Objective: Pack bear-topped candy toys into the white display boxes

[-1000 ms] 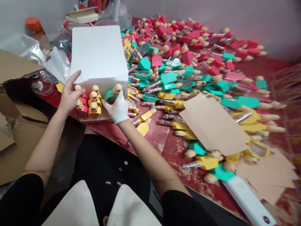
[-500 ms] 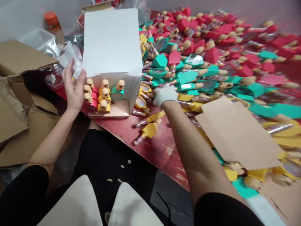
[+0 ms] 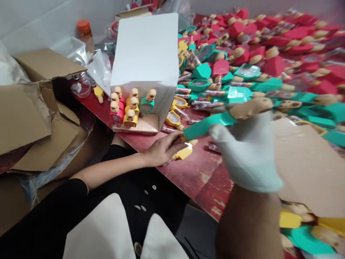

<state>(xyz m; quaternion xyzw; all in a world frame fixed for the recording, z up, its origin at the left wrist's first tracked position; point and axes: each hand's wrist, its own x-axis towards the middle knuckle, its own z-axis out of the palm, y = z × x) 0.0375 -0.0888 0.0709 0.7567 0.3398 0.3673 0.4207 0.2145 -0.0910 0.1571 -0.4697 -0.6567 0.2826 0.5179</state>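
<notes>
My right hand [image 3: 248, 154], in a white glove and slightly blurred, grips a green toy [image 3: 207, 126] topped with a tan animal head. The toy lies tilted in the air above the table's near edge. At its lower left end, the fingers of my bare left hand [image 3: 161, 149] close on the narrow tip. Just beyond my left hand, a white open-fronted box [image 3: 145, 50] holds red toys [image 3: 116, 117], yellow toys [image 3: 130, 119] and one green toy [image 3: 147, 104], all standing heads up. A yellow toy [image 3: 185, 151] lies partly behind my left fingers.
A large heap of red toys [image 3: 272, 64] and green ones covers the table's far and right side. A cardboard sheet [image 3: 309, 162] rests on toys at right. Open brown cartons [image 3: 24, 118] stand left. Behind them are plastic bags [image 3: 99, 68] and an orange-capped bottle [image 3: 84, 32].
My right hand has lifted a green toy from the heap and brought it nearer. My left hand has left the box's side and moved right to the toy's end. The view has shifted left.
</notes>
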